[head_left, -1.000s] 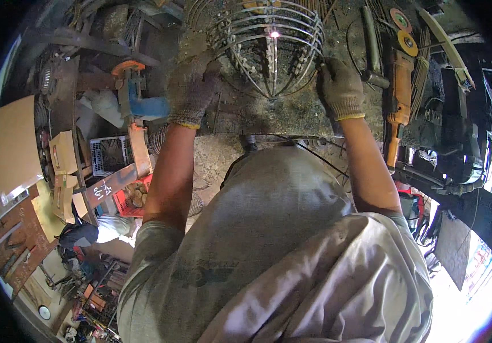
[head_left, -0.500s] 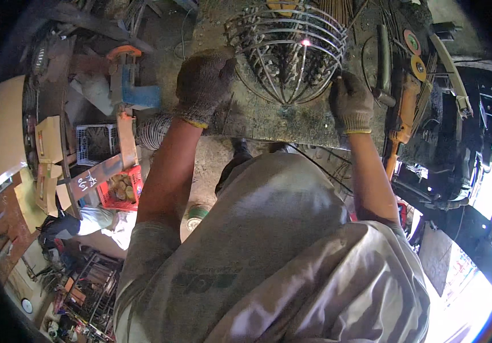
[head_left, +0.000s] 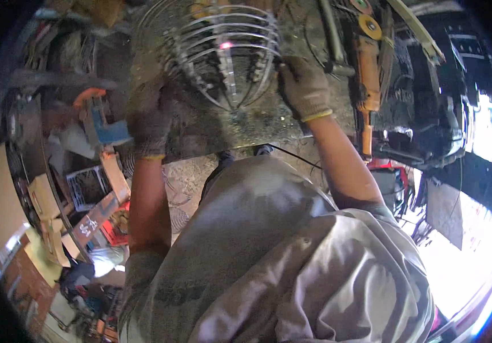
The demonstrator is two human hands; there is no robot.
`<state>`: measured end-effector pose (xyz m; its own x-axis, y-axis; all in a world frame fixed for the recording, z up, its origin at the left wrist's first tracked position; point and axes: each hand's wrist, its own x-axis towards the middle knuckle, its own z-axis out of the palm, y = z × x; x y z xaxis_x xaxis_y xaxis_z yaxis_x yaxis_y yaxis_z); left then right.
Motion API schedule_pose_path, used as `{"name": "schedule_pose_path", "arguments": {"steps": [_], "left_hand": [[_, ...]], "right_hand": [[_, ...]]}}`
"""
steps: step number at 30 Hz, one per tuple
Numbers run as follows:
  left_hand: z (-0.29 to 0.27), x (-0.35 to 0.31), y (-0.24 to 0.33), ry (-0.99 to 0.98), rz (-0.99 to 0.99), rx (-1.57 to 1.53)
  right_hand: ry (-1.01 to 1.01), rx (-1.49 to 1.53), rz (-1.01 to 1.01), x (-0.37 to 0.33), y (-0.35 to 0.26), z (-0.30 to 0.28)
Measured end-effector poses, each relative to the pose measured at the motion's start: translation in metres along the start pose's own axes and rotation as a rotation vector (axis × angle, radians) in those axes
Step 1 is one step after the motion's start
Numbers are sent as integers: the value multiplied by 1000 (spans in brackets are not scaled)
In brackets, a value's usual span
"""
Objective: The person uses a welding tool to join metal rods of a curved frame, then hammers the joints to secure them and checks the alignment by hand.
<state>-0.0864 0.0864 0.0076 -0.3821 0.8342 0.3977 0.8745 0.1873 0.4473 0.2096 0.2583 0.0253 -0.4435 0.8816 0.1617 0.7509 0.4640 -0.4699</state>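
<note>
A dome-shaped cage of bent metal rods [head_left: 230,41] lies on the dark, worn workbench [head_left: 246,128]. Its curved bars cross several ribs that meet at a point on the near side, and a small pink glow shows on one middle rib. My right hand [head_left: 308,88], in a grey knit glove with a yellow cuff, is closed at the right edge of the cage, thumb and fingers against the rod. My left hand [head_left: 150,117], gloved likewise, is at the bench's left side, near the cage; motion blur hides its fingers.
Right of my right hand lie a metal pipe [head_left: 333,37] and an orange angle grinder [head_left: 367,74] with a yellow disc [head_left: 370,27]. A blue clamp-like tool [head_left: 106,126] stands left of the bench. Farther left are a white crate [head_left: 87,187] and cardboard boxes [head_left: 46,197].
The view has swung, so bench, cage and both hands appear farther left. My left hand looks farther from the cage and is blurred; my right hand stays at its right edge.
</note>
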Motion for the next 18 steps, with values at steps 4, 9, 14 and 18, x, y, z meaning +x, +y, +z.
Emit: {"name": "schedule_pose_path", "arguments": {"steps": [4,9,14,18], "left_hand": [[0,5,-18,-91,-56,-96],[-9,11,2,-77,61,197],[-9,8,6,-100,-29,252],[-7,3,-7,-60,-47,227]], "right_hand": [[-19,42,77,0,-8,-7],[-20,36,27,2,4,-1],[-119,61,76,5,5,0],[-135,79,72,3,3,-4]]}}
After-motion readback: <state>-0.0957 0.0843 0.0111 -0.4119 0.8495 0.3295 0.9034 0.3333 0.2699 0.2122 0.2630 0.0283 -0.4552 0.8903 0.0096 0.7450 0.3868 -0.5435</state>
